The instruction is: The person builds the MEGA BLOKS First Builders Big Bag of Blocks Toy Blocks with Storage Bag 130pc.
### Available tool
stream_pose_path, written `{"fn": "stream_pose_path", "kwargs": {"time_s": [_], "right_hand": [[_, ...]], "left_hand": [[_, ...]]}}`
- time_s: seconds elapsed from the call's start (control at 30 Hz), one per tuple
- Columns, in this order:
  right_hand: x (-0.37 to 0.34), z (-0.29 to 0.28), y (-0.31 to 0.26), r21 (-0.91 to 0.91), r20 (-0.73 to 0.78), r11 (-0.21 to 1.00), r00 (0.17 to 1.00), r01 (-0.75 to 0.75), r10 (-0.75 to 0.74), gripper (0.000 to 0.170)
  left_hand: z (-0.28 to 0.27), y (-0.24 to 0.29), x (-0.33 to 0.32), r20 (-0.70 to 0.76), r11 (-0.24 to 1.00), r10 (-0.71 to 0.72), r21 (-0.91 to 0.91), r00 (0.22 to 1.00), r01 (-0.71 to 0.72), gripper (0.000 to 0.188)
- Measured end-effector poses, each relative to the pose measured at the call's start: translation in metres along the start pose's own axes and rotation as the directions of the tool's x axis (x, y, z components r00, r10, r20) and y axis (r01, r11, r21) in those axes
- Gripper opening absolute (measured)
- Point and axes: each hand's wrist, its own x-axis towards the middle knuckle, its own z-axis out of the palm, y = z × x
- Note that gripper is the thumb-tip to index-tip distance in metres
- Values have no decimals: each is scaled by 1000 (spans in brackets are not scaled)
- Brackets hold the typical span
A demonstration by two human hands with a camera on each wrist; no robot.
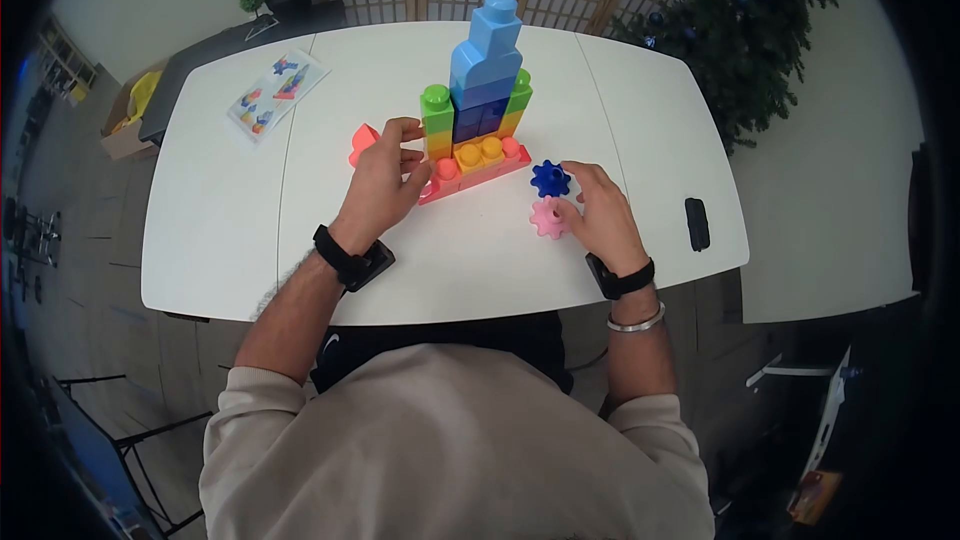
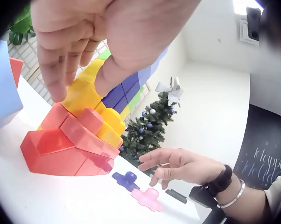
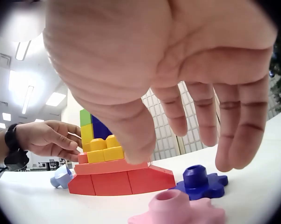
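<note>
A block build stands mid-table in the head view: a red base, yellow studded blocks, dark blue blocks, a light blue tower and green-topped side columns. My left hand is at its left end, thumb and fingers around a yellow block in the left wrist view. To the right, my right hand hovers with fairly straight fingers beside a dark blue gear and a pink gear, holding nothing. Both gears lie flat, pegs upward.
Left of the build lies a red piece; a light blue piece shows near the left hand. A picture sheet lies at the back left, and a black case near the right edge. A decorated tree stands beyond the table.
</note>
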Motion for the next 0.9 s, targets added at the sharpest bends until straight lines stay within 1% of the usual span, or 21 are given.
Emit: {"fn": "stream_pose_path", "kwargs": {"time_s": [0.03,0.07,0.13,0.17,0.2,0.23,0.3,0.37,0.43,0.53,0.57,0.6,0.63,0.67,0.7,0.73,0.77,0.8,0.83,0.87,0.9], "right_hand": [[4,3,6,0,0,1000,1000,-1,1,50],[8,7,12,19,-9,1000,1000,22,-22,49],[16,16,20,41,-17,998,999,46,-46,49],[19,20,24,-14,1,999,999,50,-50,46],[23,22,24,-69,18,996,998,55,-54,44],[26,23,24,-67,18,996,998,56,-55,44],[30,22,22,-24,171,999,985,-36,39,40],[29,22,16,-26,159,998,985,-58,61,39],[28,22,16,-31,149,997,986,-75,79,38],[28,23,19,-7,157,999,987,-42,42,42],[29,23,17,-49,29,996,997,77,-75,46],[29,23,15,-105,-94,977,976,187,-197,52],[34,24,12,-105,-94,977,976,187,-197,52],[43,24,9,1,-109,986,980,168,-166,58],[51,25,5,107,-122,983,983,147,-134,64],[57,26,-1,107,-125,983,983,147,-133,64],[64,27,-8,267,-63,959,995,94,-80,66],[68,27,-17,417,7,908,999,31,-38,68],[70,25,-25,418,3,907,999,41,-47,68],[69,23,-35,344,7,939,1000,23,-27,67],[68,23,-41,267,13,964,1000,1,-4,65]], "left_hand": [[1,7,1,4,999,-36,20,999,36,56],[1,13,3,5,999,-37,21,999,37,56],[2,22,9,-65,989,-5,145,998,14,50],[4,20,13,-65,989,-7,147,998,16,50],[5,19,17,-65,991,-26,130,998,35,46],[7,19,20,-64,992,-45,114,997,52,42],[8,24,20,-69,989,-66,124,995,74,40],[10,23,20,-68,986,-92,130,993,100,38],[12,17,24,-82,991,-46,119,996,56,42],[13,16,26,-86,993,-24,114,996,34,42],[14,15,27,-87,993,-25,115,996,35,42],[16,15,28,-88,994,-2,111,996,12,42],[17,15,28,-89,994,22,107,996,-12,43],[18,15,28,-88,994,22,107,996,-13,43],[18,16,29,-77,995,-13,98,997,20,43],[18,17,30,-67,995,-47,89,997,53,44],[20,19,31,-67,995,-44,90,997,50,44],[23,21,32,-68,995,-55,84,996,61,43],[23,22,33,-76,994,-65,80,995,71,43],[23,20,34,-86,994,-65,84,994,72,43],[22,20,35,-56,993,-59,97,997,64,46]]}}
